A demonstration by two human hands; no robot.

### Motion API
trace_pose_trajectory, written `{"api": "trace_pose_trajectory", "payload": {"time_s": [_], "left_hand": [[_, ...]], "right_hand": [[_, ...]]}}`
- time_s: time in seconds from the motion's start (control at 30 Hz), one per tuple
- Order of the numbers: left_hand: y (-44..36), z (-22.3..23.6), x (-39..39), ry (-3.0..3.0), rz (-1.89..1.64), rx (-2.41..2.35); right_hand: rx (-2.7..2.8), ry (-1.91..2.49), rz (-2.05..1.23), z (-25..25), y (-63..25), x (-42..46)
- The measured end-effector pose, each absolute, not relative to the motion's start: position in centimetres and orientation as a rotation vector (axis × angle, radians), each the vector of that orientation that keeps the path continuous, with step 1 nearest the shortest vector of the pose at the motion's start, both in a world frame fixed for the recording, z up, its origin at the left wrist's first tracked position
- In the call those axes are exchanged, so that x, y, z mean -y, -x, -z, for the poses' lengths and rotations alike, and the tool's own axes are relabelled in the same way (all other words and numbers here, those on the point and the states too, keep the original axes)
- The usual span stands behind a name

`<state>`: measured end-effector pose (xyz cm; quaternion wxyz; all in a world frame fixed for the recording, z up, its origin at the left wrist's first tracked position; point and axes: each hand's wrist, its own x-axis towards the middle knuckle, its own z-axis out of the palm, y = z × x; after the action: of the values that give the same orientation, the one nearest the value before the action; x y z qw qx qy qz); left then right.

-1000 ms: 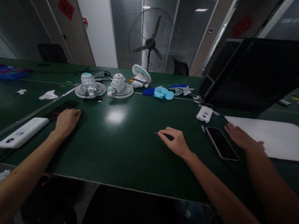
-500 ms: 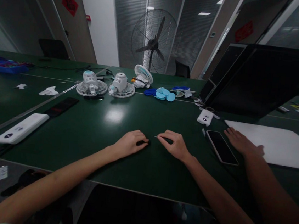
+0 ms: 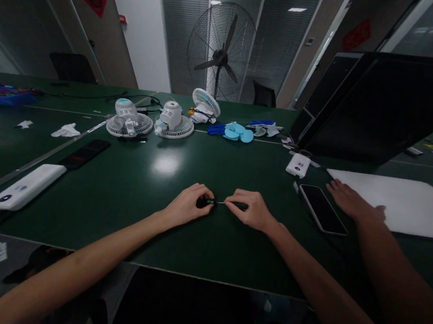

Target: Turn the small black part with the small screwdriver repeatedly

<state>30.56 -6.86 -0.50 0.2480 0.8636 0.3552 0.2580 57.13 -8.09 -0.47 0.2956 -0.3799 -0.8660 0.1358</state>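
Near the middle of the green table [image 3: 136, 184], my left hand [image 3: 187, 204] pinches a small dark piece [image 3: 211, 201] with a green spot between thumb and fingers; most of it is hidden. My right hand [image 3: 252, 210] is closed around a small screwdriver [image 3: 241, 206] with a dark handle. Its thin metal shaft points left toward the dark piece. The tip is at or very close to that piece; I cannot tell whether it touches.
Another person's hand [image 3: 351, 201] rests by a white board [image 3: 409, 203]. Nearby lie a phone [image 3: 323, 209] and a white device [image 3: 297, 165]. Several small fans [image 3: 130, 122], light blue fan blades [image 3: 238, 132] and a large monitor [image 3: 384, 107] stand farther back. A white power bank [image 3: 26, 187] lies left.
The screwdriver shaft and the dark piece have come closer together. The piece now shows its green spot and more of the screwdriver handle is visible. The camera view has shifted slightly.
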Motion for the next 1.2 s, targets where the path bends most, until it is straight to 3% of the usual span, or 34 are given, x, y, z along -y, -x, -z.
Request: {"api": "trace_pose_trajectory", "payload": {"time_s": [0.43, 0.73, 1.2], "left_hand": [[-30.3, 0.5, 6.8, -2.371, -0.662, -0.902], [-30.4, 0.3, 6.8, -2.390, -0.636, -0.899], [-26.3, 0.3, 7.7, -2.441, -0.592, -0.845]], "right_hand": [[2.359, 1.017, -0.318, 0.7, -57.0, 8.0], [2.160, 0.965, -0.562, -0.4, -54.9, 8.6], [2.118, 1.026, -0.460, -0.1, -56.8, 8.2]]}}
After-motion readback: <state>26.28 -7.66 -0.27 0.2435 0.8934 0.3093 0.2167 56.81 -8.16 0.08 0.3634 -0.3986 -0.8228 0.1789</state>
